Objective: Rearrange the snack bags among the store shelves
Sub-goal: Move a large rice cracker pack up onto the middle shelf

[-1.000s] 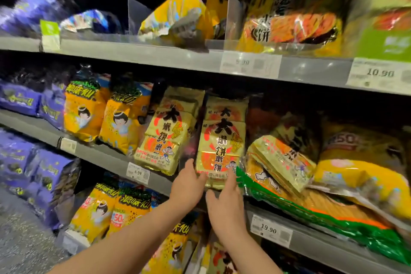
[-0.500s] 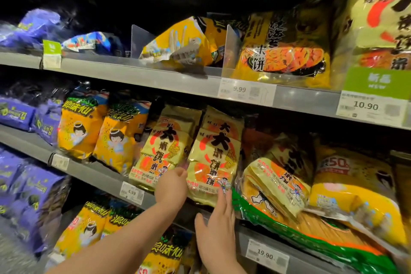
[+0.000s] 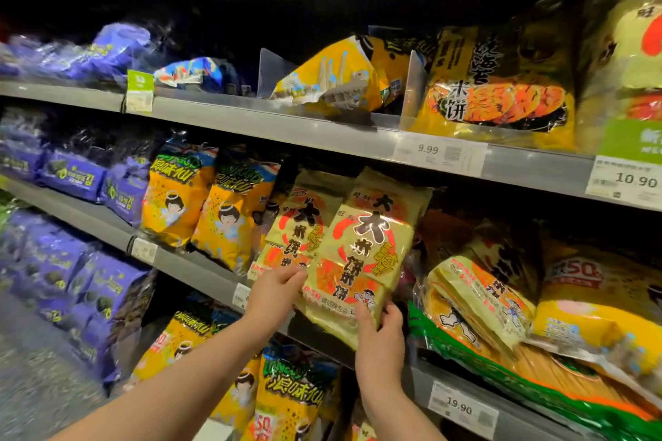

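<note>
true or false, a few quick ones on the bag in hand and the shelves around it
1. The left hand and the right hand both hold the pale bag. True.
2. Purple bags sit left of the orange bags. True.
3. The pale bag is on the shelf above the orange bags. False: it is level with them.
4. The tag nearest the right hand reads 9.99. False: that tag reads 19.90.

Pale-yellow plastic cracker bag (image 3: 361, 261), red-ringed with black characters; orange snack bags (image 3: 172, 204) printed with haloed cartoon child; purple packs (image 3: 71, 179); grey metal shelves (image 3: 286, 125).
</note>
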Available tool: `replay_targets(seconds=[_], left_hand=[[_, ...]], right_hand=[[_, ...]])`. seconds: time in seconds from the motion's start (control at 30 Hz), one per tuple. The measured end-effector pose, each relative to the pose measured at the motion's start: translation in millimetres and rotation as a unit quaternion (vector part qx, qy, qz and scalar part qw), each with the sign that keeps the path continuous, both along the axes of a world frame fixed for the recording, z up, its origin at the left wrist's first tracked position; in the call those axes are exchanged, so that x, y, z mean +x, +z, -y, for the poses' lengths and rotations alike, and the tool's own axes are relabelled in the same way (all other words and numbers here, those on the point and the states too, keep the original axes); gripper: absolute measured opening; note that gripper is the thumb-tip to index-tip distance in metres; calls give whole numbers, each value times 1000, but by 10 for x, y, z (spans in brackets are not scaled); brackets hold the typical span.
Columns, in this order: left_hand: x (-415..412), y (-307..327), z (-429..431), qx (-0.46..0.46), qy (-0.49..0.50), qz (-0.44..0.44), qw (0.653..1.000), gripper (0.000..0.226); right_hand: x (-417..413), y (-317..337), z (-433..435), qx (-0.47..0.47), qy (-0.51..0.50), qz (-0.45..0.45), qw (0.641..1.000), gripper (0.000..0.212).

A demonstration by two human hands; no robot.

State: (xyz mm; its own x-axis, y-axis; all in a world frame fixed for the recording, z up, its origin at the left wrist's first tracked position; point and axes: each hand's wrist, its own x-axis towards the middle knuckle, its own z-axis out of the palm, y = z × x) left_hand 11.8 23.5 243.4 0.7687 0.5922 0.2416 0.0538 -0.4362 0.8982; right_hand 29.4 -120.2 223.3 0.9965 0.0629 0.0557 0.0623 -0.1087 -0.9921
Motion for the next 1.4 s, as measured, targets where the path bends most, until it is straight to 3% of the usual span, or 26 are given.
replay_targets(seconds=[0.13,0.23,0.37,0.53,0.7,0.9,1.1,1.33,1.4], left_hand=[[56,-50,-169,82,48,19,995,32],[93,-160,-429,144,109,3,984,55],[200,-362,-749,136,54,-70,987,95],[420,-447,-961,122,-5,-137,983,113],[578,-442,-1083,57,-38,-140,988,104],[457,-355,-865,-57,-28,-32,997,81],[231,-137,-767,-192,-55,16,980,27],[-312,-136,-577,-221,-66,78,970,49],[-580,-181,-490,-248,-74,109,960,37]], right_hand=[[32,-48,-37,28,-47,-16,998,51],[101,-92,-27,16,-67,-17,998,50],[227,-178,-37,-16,-66,-7,998,51],[349,-215,-65,-38,-76,-6,996,47],[369,-270,-94,-72,-77,0,994,43],[339,-255,-79,-74,-61,5,995,43],[201,-155,-9,-58,-46,-4,997,46],[-187,2,155,-63,-1,21,998,43],[-343,66,218,-59,12,21,998,43]])
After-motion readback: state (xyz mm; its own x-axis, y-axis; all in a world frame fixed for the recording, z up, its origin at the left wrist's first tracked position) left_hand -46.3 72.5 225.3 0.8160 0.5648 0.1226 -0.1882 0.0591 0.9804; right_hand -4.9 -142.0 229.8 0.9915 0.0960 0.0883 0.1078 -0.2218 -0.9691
